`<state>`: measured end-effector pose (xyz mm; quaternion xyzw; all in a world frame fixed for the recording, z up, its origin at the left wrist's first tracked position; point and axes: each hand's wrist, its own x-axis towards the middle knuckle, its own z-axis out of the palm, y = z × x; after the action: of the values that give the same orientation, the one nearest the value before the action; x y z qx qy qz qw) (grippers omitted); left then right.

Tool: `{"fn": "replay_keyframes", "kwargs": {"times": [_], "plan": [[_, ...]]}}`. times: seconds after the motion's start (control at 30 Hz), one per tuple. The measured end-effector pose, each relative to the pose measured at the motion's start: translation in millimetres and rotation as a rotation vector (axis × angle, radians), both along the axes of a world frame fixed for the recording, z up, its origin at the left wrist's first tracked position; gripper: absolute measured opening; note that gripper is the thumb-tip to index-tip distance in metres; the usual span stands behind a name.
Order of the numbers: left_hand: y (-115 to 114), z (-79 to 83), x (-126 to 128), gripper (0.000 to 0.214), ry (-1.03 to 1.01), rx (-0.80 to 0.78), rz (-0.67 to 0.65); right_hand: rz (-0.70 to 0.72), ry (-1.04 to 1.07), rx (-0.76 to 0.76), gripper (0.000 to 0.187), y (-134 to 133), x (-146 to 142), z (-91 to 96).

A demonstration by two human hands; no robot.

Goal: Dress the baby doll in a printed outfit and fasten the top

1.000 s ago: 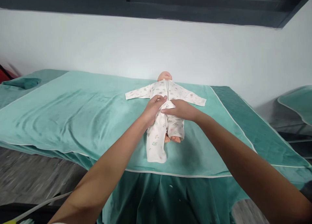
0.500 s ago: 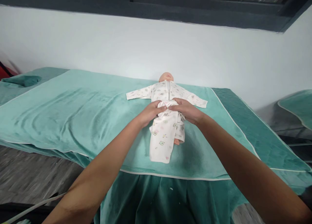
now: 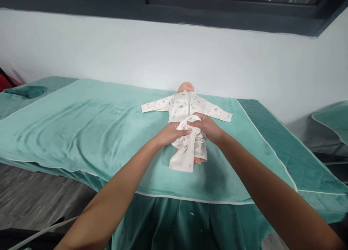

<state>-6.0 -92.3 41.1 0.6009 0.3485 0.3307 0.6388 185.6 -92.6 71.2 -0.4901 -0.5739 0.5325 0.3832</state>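
A baby doll (image 3: 186, 86) lies on its back, head toward the wall, in a white patterned zip-up sleepsuit (image 3: 181, 105) with both sleeves spread out. My left hand (image 3: 171, 132) and my right hand (image 3: 208, 127) are both closed on the bunched cloth of one trouser leg (image 3: 182, 162) of the suit, gathering it between the fingers. The lower part of that leg hangs flat toward me. Beside it, the other trouser leg (image 3: 200, 150) has a doll foot (image 3: 197, 160) showing at its cuff. The doll's other foot is hidden.
The doll rests on a bed with a light green velvet cover (image 3: 114, 130) edged in white piping. Behind it stands a white wall (image 3: 122, 54) below a dark window frame (image 3: 95, 7). A folded green cloth (image 3: 27, 91) lies at the far left.
The trouser leg is bunched up more and its hanging end is shorter. My left hand has moved slightly down and toward my right hand.
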Motion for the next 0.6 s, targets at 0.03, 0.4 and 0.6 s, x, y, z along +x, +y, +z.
{"fn": "replay_keyframes", "kwargs": {"times": [0.03,0.4,0.6], "plan": [[-1,-1.8,1,0.046,-0.053,-0.012,0.037,-0.011,-0.038,0.011,0.033,0,-1,-1.2],[-74,-1.5,26,0.025,-0.113,-0.209,0.458,0.147,-0.651,0.282,0.008,-7,-8,0.0],[-117,10.4,37,0.026,-0.269,-0.427,0.483,0.240,-0.839,0.334,0.011,-15,-9,8.4]]}}
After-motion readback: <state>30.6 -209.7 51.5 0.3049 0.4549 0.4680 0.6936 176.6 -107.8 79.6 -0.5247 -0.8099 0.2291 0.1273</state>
